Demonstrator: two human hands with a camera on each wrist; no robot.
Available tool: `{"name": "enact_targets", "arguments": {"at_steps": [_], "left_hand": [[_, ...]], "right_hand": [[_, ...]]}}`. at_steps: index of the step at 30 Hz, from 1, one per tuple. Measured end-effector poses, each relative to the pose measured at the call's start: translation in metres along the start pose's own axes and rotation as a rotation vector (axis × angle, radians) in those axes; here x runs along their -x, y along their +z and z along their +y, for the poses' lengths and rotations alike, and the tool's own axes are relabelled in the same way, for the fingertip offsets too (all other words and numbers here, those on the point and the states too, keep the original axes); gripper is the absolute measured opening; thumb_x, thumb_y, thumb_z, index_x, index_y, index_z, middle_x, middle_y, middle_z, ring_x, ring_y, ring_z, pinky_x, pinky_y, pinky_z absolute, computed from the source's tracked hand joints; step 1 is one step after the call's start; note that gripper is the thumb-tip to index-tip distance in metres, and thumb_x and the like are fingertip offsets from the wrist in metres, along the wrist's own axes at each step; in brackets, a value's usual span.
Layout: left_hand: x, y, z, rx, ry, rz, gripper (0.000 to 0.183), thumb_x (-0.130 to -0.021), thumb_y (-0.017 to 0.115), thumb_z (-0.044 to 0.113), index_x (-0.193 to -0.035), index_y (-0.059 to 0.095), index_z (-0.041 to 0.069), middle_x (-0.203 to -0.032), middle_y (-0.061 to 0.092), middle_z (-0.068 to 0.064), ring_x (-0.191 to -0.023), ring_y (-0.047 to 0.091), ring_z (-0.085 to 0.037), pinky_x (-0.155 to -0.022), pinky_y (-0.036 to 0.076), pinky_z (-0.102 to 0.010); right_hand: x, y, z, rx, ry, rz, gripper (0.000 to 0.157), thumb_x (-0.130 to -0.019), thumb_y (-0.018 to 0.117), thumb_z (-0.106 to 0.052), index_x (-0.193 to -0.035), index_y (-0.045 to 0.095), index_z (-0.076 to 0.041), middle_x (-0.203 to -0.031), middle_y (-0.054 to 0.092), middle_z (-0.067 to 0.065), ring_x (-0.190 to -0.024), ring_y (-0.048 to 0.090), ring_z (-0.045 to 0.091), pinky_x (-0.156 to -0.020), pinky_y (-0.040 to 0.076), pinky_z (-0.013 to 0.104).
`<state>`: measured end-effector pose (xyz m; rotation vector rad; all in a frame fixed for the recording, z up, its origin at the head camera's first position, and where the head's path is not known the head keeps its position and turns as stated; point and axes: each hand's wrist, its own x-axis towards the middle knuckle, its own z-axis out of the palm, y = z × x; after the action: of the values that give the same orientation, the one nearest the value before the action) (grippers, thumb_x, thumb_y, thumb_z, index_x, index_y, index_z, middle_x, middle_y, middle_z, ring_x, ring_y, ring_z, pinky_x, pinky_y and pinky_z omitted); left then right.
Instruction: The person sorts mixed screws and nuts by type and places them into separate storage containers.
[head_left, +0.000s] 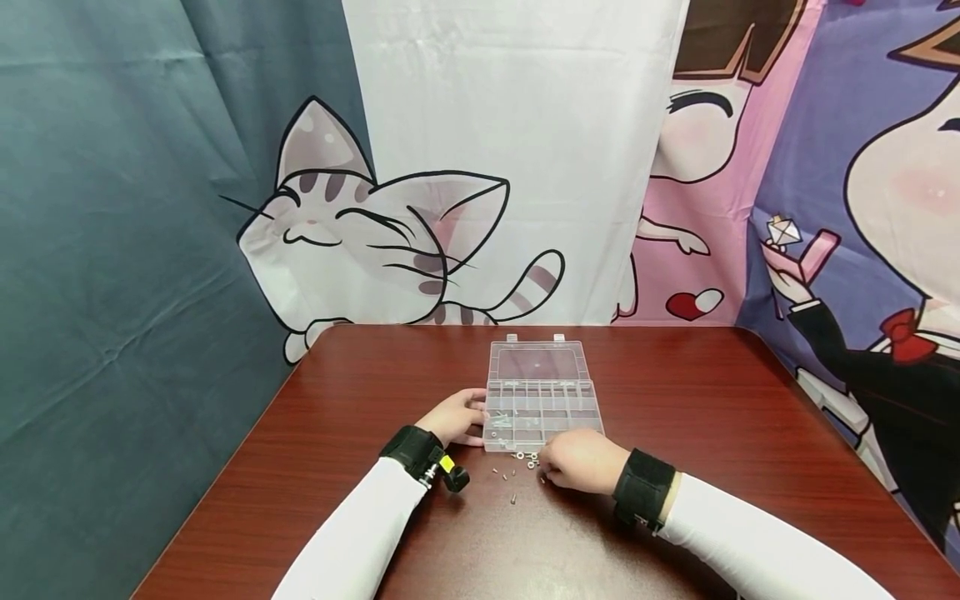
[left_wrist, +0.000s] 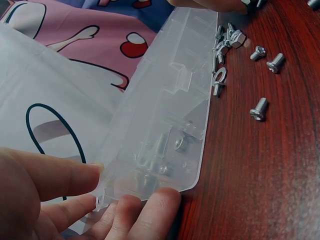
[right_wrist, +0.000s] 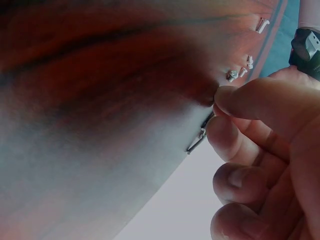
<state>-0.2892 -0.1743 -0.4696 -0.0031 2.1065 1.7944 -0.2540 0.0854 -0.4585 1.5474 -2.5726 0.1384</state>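
A clear plastic compartment box [head_left: 542, 414] lies with its lid [head_left: 537, 362] folded back. My left hand [head_left: 454, 417] rests its fingertips [left_wrist: 162, 202] against the box's left end. Screws and a nut [left_wrist: 181, 143] show through the wall in a front left compartment. At the box's front right, my right hand [head_left: 581, 461] is low over the table, thumb and index finger pinched together at a small screw that the fingertips mostly hide. The other fingers [right_wrist: 240, 182] are curled. Beside this hand are loose washers [head_left: 531, 464] and screws.
Several loose screws [left_wrist: 259, 109] lie on the brown table [head_left: 375, 367] in front of the box. A row of bolts and nuts [left_wrist: 227, 42] sits along its front edge. A printed cloth [head_left: 525, 100] hangs behind the table. Each wrist carries a black strap [head_left: 645, 486].
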Motion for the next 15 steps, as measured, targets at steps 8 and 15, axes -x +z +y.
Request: {"name": "enact_targets", "arguments": {"at_steps": [8, 15], "left_hand": [[0.001, 0.0, 0.001, -0.006, 0.004, -0.002, 0.057, -0.096, 0.057, 0.0, -0.149, 0.037, 0.001, -0.121, 0.059, -0.02, -0.092, 0.068, -0.028, -0.072, 0.06, -0.043], [0.003, 0.0, 0.002, -0.007, 0.01, -0.007, 0.055, -0.098, 0.055, 0.001, -0.15, 0.036, 0.001, -0.121, 0.059, -0.02, -0.093, 0.068, -0.029, -0.074, 0.06, -0.044]], "right_hand": [[0.0, 0.001, 0.0, -0.019, 0.002, -0.006, 0.026, -0.082, 0.075, -0.017, -0.067, 0.054, -0.021, -0.062, 0.041, -0.016, -0.055, 0.037, 0.001, -0.047, 0.032, 0.02], [-0.005, -0.01, 0.006, -0.098, 0.042, 0.011, 0.016, -0.083, 0.074, -0.016, -0.075, 0.062, -0.023, -0.068, 0.053, -0.016, -0.06, 0.046, -0.001, -0.051, 0.039, 0.019]]}}
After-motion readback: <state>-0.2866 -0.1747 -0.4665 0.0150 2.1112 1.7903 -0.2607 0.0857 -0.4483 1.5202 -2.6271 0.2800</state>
